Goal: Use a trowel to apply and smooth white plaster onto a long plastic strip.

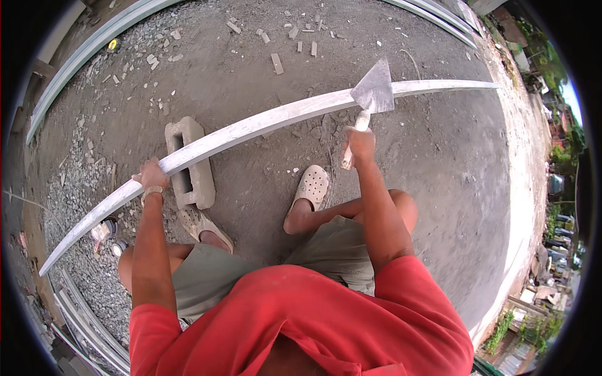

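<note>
Left hand: the left hand [152, 177] is closed around the long pale strip [263, 123], gripping it from below near its left part, a band on the wrist
Right hand: the right hand [360, 143] is wrapped around the light wooden handle of a trowel [371, 95], holding it upright with the blade above the fist
Strip: a long, narrow, whitish bar that runs from the lower left rim up to the right across the view; it looks curved, as straight edges do here; it passes over the concrete block [190, 164] and lies between the two hands
Trowel blade: grey, triangular, point up, overlapping the strip just right of its middle; whether it touches the strip cannot be told
Block: grey hollow block on the ground just right of the left hand, under the strip
Feet: pale perforated clogs [309, 188] on the ground, one just beside the block
Ground: grey packed dirt [433, 150] with small rubble chips at the top and gravel at the left
Edges: metal rails [81, 53] lie along the left side
</note>
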A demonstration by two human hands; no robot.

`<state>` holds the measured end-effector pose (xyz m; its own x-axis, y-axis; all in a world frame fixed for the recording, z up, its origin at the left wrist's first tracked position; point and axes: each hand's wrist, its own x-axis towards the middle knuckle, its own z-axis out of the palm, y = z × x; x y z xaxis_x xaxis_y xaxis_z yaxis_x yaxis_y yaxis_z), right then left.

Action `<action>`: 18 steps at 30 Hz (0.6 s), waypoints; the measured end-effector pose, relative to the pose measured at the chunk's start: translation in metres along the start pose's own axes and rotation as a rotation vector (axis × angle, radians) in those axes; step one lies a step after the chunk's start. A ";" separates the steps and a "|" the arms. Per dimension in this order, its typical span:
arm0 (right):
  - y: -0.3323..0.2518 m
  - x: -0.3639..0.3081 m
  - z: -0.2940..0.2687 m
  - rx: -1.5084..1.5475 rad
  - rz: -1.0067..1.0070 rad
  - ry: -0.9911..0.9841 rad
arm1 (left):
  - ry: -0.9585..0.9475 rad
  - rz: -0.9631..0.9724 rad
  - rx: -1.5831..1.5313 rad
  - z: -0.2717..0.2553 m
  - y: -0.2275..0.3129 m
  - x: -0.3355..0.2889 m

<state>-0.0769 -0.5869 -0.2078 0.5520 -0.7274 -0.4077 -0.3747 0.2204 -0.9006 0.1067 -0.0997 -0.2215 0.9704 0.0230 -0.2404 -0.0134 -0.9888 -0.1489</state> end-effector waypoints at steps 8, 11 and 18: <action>0.051 -0.056 0.048 -0.213 -0.148 0.037 | 0.004 -0.007 -0.012 0.002 0.001 0.003; 0.057 -0.055 0.036 -0.235 -0.095 -0.078 | 0.004 0.015 0.003 0.003 0.000 0.005; 0.006 0.006 0.020 0.109 0.039 0.117 | 0.017 0.013 0.004 0.009 -0.004 0.007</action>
<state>-0.0612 -0.5771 -0.2184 0.4453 -0.7863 -0.4282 -0.3073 0.3150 -0.8980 0.1115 -0.0943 -0.2315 0.9740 0.0075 -0.2264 -0.0271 -0.9884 -0.1496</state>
